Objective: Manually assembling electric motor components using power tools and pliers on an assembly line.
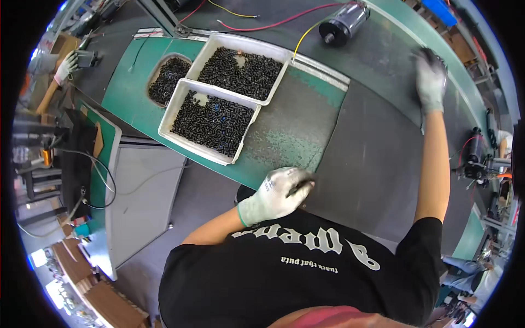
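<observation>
My left hand (278, 192), in a white glove with a green cuff, is held in front of my chest by the table's near edge. Its darkened fingers curl in to the thumb; what they hold, if anything, is hidden. My right hand (431, 83), also gloved, reaches out to the far right over the grey work surface. Its fingers look dark and smeared, so their grip does not show. Left of it lies a silver and black cylindrical motor (345, 23) with red and yellow wires. Two white trays (174, 117) (276, 90) hold many small black parts.
Small black rings fill an oval recess (168, 81) in the green tabletop (128, 71), left of the trays. A metal post (164, 16) rises behind them. At the far left a co-worker's gloved hand (66, 66) is beside a dark part. Another wired motor (476, 150) stands at the right.
</observation>
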Demonstrator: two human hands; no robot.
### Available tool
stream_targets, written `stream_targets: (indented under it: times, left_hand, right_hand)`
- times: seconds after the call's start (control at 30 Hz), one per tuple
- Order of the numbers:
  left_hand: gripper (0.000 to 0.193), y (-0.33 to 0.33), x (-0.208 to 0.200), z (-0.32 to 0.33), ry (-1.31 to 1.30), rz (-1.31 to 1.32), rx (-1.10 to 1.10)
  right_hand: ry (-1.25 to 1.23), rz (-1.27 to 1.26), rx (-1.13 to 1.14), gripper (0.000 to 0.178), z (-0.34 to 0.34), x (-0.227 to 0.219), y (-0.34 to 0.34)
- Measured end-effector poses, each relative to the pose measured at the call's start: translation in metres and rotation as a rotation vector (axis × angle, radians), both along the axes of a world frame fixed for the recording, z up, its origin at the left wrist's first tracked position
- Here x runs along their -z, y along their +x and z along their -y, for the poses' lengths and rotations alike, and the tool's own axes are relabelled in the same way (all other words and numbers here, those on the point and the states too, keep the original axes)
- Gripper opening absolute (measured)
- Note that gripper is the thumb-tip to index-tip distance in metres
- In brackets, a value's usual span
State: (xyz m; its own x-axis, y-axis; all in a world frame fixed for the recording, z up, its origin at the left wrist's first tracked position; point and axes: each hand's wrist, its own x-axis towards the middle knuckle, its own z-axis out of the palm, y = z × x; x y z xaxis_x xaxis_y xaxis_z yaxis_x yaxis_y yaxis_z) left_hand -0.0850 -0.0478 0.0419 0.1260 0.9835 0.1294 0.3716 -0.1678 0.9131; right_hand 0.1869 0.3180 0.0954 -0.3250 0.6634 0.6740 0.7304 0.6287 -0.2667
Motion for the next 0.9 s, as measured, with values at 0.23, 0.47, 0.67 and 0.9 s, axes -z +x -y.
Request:
stream_targets:
  times: [0.23, 0.47, 0.67, 0.9]
  left_hand:
    - [0.017, 0.016, -0.017, -0.026, 0.242, -0.059, 0.260]
    - [0.020, 0.023, -0.022, 0.006, 0.109, 0.021, 0.121]
    - [0.016, -0.044, -0.075, 0.022, 0.429, -0.269, -0.044]
    - [0.024, -0.172, -0.047, -0.096, 0.249, -0.999, -0.559]
  right_hand:
    - [-0.651, -0.042, -0.045, 0.053, 0.016, 0.060, -0.182]
    - [-1.188, -0.974, -0.069, 0.024, -0.017, 0.112, -0.206]
    - [-1.171, -1.299, -0.164, 0.015, 0.069, 0.019, -0.122]
    - [-1.246, -1.438, 0.107, 0.017, 0.244, 0.028, -0.059]
